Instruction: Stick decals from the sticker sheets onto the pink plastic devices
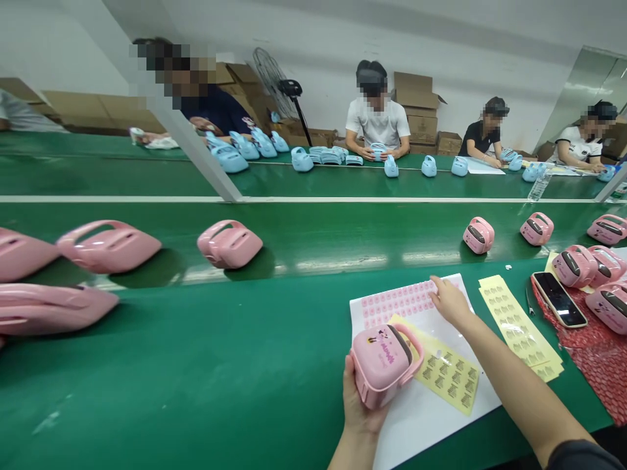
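Note:
My left hand (360,405) is wrapped round a small pink box-shaped plastic case (379,359) with a carry handle and a dark panel. A cartoon figure and pink lettering show on its face. Under it lies a yellow sticker sheet (453,375) with dark printed marks, on top of a white sheet of small pink stickers (396,303). At the upper right of that white sheet is my right hand (450,301), thumb and forefinger bent against the paper. Whatever those fingertips pinch is too small to make out.
Pink cases (230,245) stand along the green bench (196,378). Yellow sheets (519,326), tweezers (530,301), a phone (560,299) and red bubble wrap (588,359) lie right. A grey post (191,124) rises left; several people work on blue cases (302,160) opposite.

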`<state>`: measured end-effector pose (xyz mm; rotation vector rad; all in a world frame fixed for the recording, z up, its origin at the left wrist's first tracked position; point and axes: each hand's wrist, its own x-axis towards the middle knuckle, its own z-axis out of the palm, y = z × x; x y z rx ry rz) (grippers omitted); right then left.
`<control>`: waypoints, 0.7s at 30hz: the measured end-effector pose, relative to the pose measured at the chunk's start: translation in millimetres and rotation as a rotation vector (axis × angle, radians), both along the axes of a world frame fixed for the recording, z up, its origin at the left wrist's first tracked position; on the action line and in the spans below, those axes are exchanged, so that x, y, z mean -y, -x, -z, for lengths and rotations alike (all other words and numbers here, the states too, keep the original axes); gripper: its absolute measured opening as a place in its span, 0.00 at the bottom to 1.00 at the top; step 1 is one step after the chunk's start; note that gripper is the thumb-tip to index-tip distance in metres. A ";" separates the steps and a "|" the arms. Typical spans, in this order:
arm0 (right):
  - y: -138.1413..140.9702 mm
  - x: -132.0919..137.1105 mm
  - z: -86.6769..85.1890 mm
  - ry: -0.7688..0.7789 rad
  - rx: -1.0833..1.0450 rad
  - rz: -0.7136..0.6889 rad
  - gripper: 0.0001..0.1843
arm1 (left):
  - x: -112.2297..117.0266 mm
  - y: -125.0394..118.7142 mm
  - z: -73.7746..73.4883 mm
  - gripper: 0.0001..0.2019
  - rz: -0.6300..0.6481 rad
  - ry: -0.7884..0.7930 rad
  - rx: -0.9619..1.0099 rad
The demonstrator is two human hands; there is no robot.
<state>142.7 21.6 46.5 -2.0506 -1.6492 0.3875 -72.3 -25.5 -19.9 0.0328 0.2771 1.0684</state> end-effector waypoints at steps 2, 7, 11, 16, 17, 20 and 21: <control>-4.4 -23.4 2.8 -0.025 -0.043 0.029 0.09 | -1.7 0.5 3.5 0.21 -0.001 -0.006 0.034; -7.9 -32.4 10.6 -0.145 -0.209 0.105 0.08 | -5.9 3.7 5.4 0.25 0.093 -0.149 0.148; 9.3 0.8 4.9 -0.213 -0.393 0.120 0.08 | -2.6 -3.7 -6.6 0.26 0.026 -0.179 0.139; 56.0 55.2 -6.6 -0.231 -1.081 0.019 0.10 | 6.5 -24.4 -26.3 0.26 -0.037 -0.177 0.134; 63.7 63.2 -8.3 -0.234 -1.177 0.027 0.10 | 8.1 -28.3 -29.4 0.25 -0.046 -0.182 0.143; 76.6 77.2 -12.5 -0.256 -1.245 0.070 0.10 | 12.2 -36.3 -37.2 0.21 -0.066 -0.165 0.169; 78.0 79.2 -13.8 -0.265 -1.238 0.076 0.09 | 13.2 -37.8 -39.4 0.20 -0.061 -0.146 0.171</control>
